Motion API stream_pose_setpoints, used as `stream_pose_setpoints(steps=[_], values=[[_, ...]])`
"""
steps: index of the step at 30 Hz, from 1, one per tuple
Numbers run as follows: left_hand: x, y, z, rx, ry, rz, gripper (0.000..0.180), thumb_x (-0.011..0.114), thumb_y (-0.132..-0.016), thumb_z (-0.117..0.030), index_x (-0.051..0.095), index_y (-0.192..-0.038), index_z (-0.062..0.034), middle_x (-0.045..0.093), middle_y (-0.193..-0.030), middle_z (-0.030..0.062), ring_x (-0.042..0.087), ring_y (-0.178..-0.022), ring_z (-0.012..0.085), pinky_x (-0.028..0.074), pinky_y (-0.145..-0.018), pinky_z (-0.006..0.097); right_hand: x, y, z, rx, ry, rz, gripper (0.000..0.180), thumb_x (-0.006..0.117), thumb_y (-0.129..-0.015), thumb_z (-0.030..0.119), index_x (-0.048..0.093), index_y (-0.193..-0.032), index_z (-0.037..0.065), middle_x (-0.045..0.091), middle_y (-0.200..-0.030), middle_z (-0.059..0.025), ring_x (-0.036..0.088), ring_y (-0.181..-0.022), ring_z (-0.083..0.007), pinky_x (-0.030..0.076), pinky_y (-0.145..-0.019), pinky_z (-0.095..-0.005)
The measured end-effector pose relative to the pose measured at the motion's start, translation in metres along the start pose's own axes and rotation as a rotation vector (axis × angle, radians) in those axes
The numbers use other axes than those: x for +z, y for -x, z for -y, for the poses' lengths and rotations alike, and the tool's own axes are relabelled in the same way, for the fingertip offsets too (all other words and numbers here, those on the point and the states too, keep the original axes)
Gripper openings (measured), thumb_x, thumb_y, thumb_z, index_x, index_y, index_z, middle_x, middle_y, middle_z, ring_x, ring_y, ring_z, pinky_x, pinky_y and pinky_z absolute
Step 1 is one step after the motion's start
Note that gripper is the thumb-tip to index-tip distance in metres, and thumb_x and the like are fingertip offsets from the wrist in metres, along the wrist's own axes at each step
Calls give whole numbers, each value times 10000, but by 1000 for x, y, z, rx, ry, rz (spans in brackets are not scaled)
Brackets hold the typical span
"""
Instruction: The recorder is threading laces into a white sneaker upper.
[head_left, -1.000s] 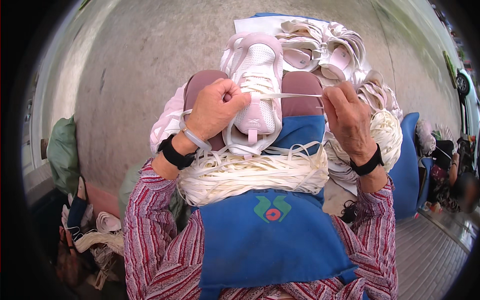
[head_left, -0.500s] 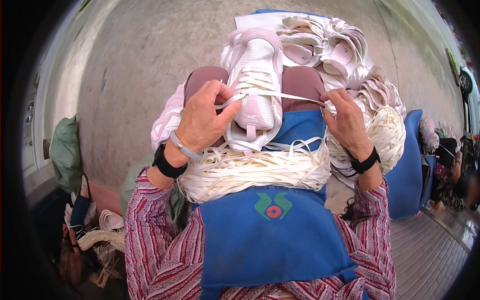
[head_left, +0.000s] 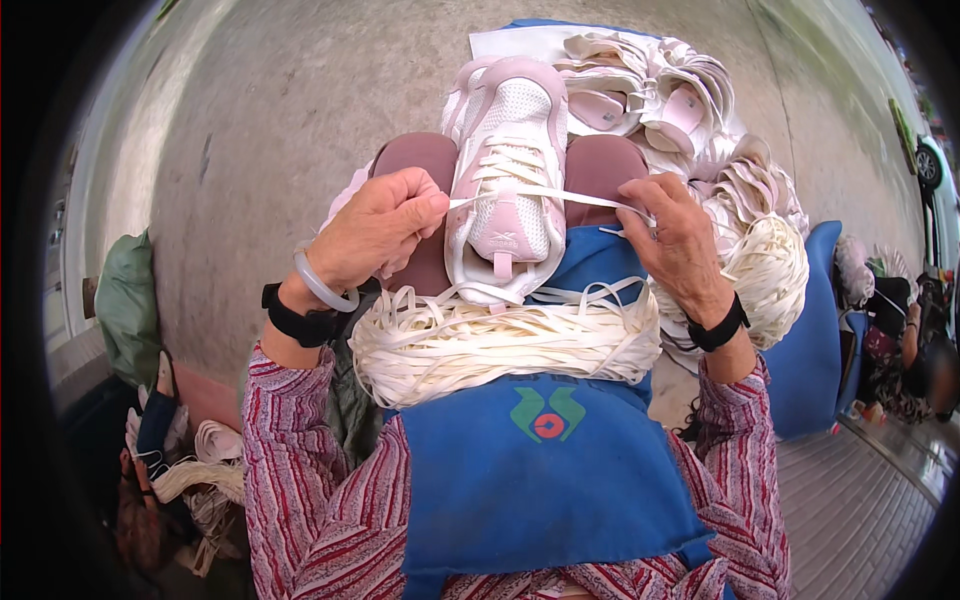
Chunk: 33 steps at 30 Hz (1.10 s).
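A white and pink shoe upper (head_left: 508, 110) lies between my knees, its toe pointing away from me. White lace zigzags up its front, and a pink tongue with a pull loop faces me. To the left of the shoe, my left hand (head_left: 385, 225) pinches one side of the shoelace (head_left: 560, 194). My right hand (head_left: 677, 240) is closed on the other side, and a short lace end sticks out below its fingers. The lace is stretched nearly straight across the tongue. On my blue apron (head_left: 545, 480) rests a thick bundle of white laces (head_left: 505, 340).
Stacked shoe uppers (head_left: 685, 100) lie beyond my right knee, with a big coil of white laces (head_left: 770, 275) nearer me. A blue chair (head_left: 805, 330) stands at the right. At far left are a green sack (head_left: 130, 305) and another person's things with loose laces (head_left: 205, 485).
My left hand has moved left and slightly down, away from the shoe, drawing the lace out. My right hand has shifted a little left, and a lace end now shows under it.
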<state>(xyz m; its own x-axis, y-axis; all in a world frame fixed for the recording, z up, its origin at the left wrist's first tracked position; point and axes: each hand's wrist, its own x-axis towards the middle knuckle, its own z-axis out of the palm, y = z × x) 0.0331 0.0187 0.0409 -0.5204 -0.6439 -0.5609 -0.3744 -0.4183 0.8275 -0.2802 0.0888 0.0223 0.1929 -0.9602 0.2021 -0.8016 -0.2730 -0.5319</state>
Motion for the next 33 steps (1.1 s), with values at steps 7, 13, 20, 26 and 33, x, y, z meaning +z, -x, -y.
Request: stream_pose_setpoints(steps=[7,13,20,26,33], values=[[-3,-5,13,43,119,-91,207,580,-953,-302,494,-906,-120,400,-665,-89,305,-451,-16,245,-388,160,11,-3,8,23,-97,-6,229,661,-797,71,609,-1020,77,590,-940,-101,635,-765,-284,514,-637,-357],[-6,4,7,160,-311,-98,331,564,-936,-311,626,-771,-31,577,-701,-24,484,-637,83,399,-603,243,17,-8,18,8,-66,9,232,659,-797,78,606,-1023,90,570,-924,-84,625,-738,-275,516,-626,-359],[-20,-6,27,172,-552,-238,324,571,-931,-297,598,-720,-52,488,-633,-45,417,-601,58,340,-527,245,21,-7,9,-72,10,49,140,635,-822,84,613,-961,88,545,-883,-76,605,-697,-274,502,-591,-369],[-36,-7,28,138,-614,-378,275,587,-920,-247,622,-818,6,571,-697,18,497,-663,96,408,-615,257,17,-15,24,-4,-54,-69,113,643,-819,87,622,-925,53,546,-833,-98,601,-680,-270,496,-587,-358],[-59,4,43,284,-767,-739,208,611,-909,-196,652,-945,4,625,-804,51,568,-753,154,448,-691,287,8,-11,11,99,-213,13,153,665,-807,89,620,-939,26,557,-823,-115,600,-704,-261,487,-613,-344]])
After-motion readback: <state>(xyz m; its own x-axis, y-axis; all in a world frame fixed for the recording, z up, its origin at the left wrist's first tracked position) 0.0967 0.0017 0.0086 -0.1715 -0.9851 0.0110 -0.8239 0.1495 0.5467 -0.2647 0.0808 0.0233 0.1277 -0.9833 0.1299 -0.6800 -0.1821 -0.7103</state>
